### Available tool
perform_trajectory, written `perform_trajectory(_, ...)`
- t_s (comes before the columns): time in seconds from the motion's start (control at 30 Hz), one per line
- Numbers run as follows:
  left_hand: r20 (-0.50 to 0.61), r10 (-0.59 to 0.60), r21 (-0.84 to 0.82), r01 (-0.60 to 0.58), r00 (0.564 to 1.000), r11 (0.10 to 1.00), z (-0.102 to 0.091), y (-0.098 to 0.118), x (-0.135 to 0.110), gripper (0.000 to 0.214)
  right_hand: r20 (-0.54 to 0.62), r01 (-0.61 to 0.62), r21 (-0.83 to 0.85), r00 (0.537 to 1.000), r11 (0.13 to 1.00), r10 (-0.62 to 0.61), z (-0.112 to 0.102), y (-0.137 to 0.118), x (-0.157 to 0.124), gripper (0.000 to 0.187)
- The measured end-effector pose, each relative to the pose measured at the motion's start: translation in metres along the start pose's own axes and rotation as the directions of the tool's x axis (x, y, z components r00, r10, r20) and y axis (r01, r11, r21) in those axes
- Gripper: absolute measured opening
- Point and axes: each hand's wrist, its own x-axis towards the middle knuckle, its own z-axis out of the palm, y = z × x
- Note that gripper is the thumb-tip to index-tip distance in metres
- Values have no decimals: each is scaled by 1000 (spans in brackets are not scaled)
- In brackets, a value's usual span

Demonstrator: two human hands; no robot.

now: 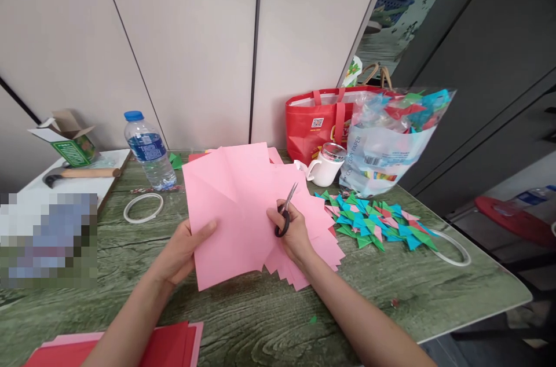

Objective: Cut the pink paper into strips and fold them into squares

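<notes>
Red sheets (169,347) lie at lower left, apparently unprocessed. The left hand (186,250) grips the left edge of a pink sheet (234,199), raised above the table (243,335); no cut is evident, so cutting appears outstanding. The right hand (297,232) grasps scissors (283,227), blades upward, before fanned pink sheets (324,225). Rightmost, small coloured paper pieces (382,222) appear completed.

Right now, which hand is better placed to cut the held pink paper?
Probably the right hand: it holds the scissors, while the left hand grips the pink paper near its edge.
</notes>
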Motion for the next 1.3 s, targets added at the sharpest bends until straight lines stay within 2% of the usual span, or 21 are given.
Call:
perform_trajectory(0.1, -40, -15, 52, 17, 999, 999, -5, 2, 2, 36, -40, 85, -71, 995, 994, -88, -5, -3, 5, 30)
perform_trajectory(0.2, -168, 60, 160, -32, 984, 987, -13, 4, 7, 39, -99, 177, -135, 977, 975, -191, -11, -6, 9, 29)
perform_trajectory(0.3, -221, 105, 220, -56, 970, 974, -20, 6, 10, 42, -124, 172, -166, 973, 971, -194, -14, -6, 11, 28)
perform_trajectory(0.43, -140, 115, 166, -92, 983, 982, -20, 4, 11, 43, -206, 184, -169, 954, 968, -217, -14, -5, 10, 27)
perform_trajectory(0.53, -40, 61, 153, -54, 997, 987, -16, 0, 11, 39, -250, 225, -153, 933, 962, -258, -13, -7, 9, 27)
perform_trajectory(0.6, -36, 56, 162, -50, 998, 986, -12, -2, 11, 36, -262, 241, -151, 925, 959, -274, -13, -8, 9, 27)
perform_trajectory(0.7, -117, 106, 171, -85, 987, 982, -9, -3, 10, 33, -211, 242, -173, 938, 955, -276, -13, -8, 8, 28)
perform_trajectory(0.83, -203, 173, 205, -131, 964, 970, -10, 1, 9, 29, -107, 158, -172, 978, 972, -177, -15, -4, 8, 33)
perform_trajectory(1.0, -221, 171, 203, -126, 960, 971, -9, 3, 11, 29, -165, 153, -137, 971, 979, -174, -16, -4, 10, 35)
perform_trajectory(1.13, -229, 182, 180, -142, 956, 973, -9, 3, 10, 29, -135, 162, -173, 973, 972, -186, -17, -8, 10, 32)
perform_trajectory(1.23, -287, 247, 153, -210, 925, 966, -10, 8, 9, 27, -60, 174, -184, 980, 967, -188, -12, -11, 6, 29)
perform_trajectory(1.3, -328, 311, 132, -283, 892, 950, -10, 12, 9, 26, 73, 141, -171, 989, 975, -131, -6, -12, -1, 30)
